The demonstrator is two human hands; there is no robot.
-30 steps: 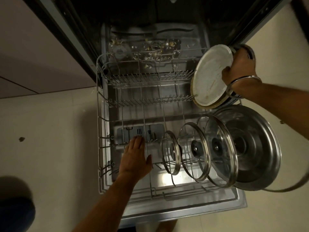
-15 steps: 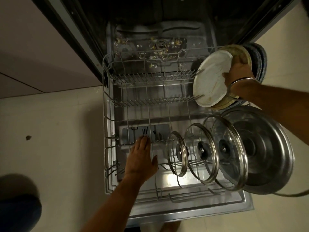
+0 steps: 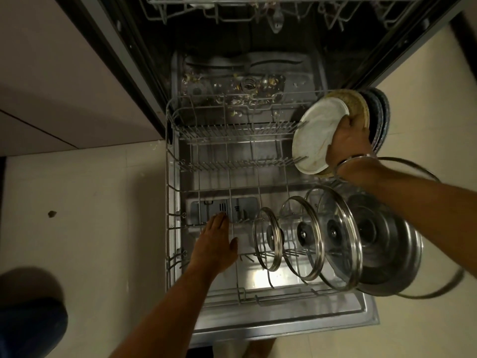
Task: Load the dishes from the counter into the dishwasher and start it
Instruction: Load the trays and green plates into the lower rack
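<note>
The dishwasher's lower wire rack (image 3: 170,192) is pulled out over the open door. My right hand (image 3: 347,143) grips a white plate (image 3: 313,135) standing on edge at the rack's right rear, against a straw-coloured plate (image 3: 357,104) and dark plates (image 3: 379,117) behind it. My left hand (image 3: 214,246) rests flat, fingers together, on the rack's front wires, holding nothing. Three glass lids (image 3: 302,244) and a steel lid (image 3: 387,246) stand upright in the front right tines.
The open door (image 3: 284,324) juts toward me over the pale tiled floor (image 3: 90,215). The upper rack (image 3: 258,9) hangs at the top. Food scraps litter the tub floor (image 3: 247,86). A cabinet front (image 3: 51,86) stands left. A dark shape (image 3: 31,324) fills the bottom-left corner.
The right hand has lowered the white plate a little further down against the stacked plates. The view has tilted up, showing the upper rack. The left hand stays on the rack.
</note>
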